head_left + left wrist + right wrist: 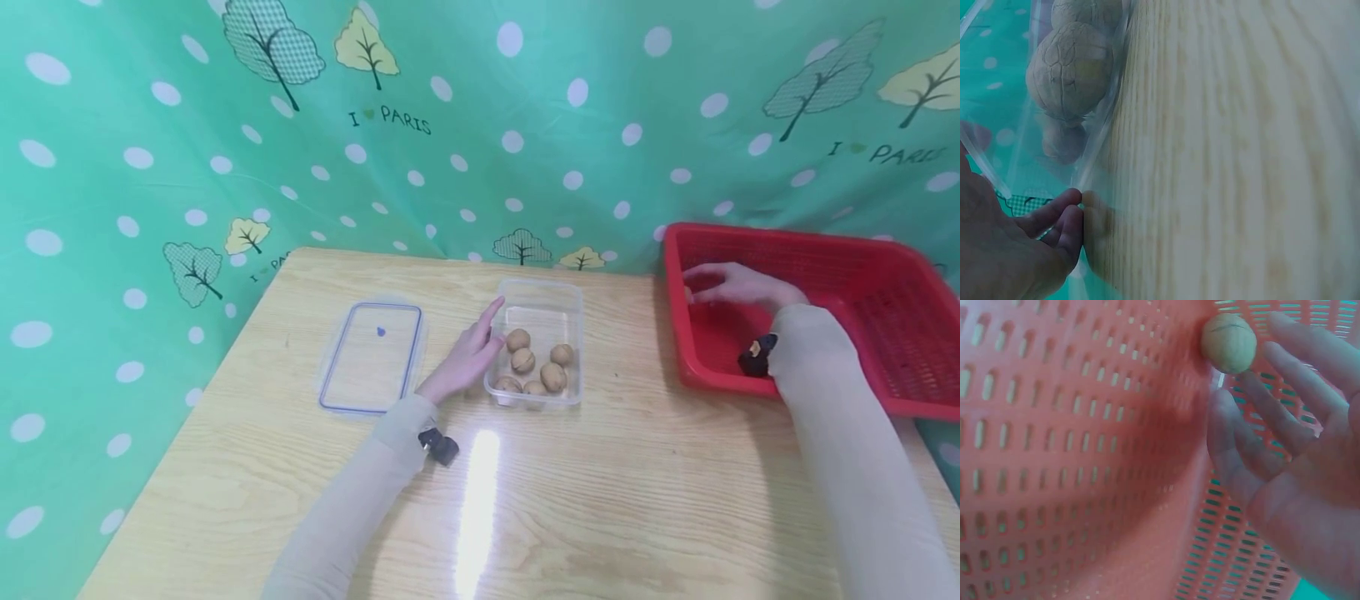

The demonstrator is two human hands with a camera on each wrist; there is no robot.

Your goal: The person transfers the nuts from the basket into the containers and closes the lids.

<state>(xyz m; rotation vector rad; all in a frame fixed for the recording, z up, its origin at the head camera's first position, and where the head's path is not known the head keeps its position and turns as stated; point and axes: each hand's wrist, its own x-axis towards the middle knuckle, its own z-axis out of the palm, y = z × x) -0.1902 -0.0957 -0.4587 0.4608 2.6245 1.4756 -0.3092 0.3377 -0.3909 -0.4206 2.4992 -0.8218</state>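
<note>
A clear plastic box [543, 300] stands on the table with several walnuts [553, 377] in its near half. At its left wall is my left hand [467, 360], index finger extended along the rim. The left wrist view has the fingertips [1072, 199] right at the box's lower edge, below the walnuts [1071, 70]. Inside the red basket [678, 333] my right hand [738, 286] reaches toward the left wall. In the right wrist view its spread, slightly bent fingers [1294, 369] are beside a single walnut [1229, 344] in the basket corner, not closed round it.
A clear lid [371, 358] with a blue seal lies flat left of the box. The basket stands at the table's right end. Behind the wooden table [600, 500] hangs a green dotted cloth [465, 108]. Each wrist wears a small dark device.
</note>
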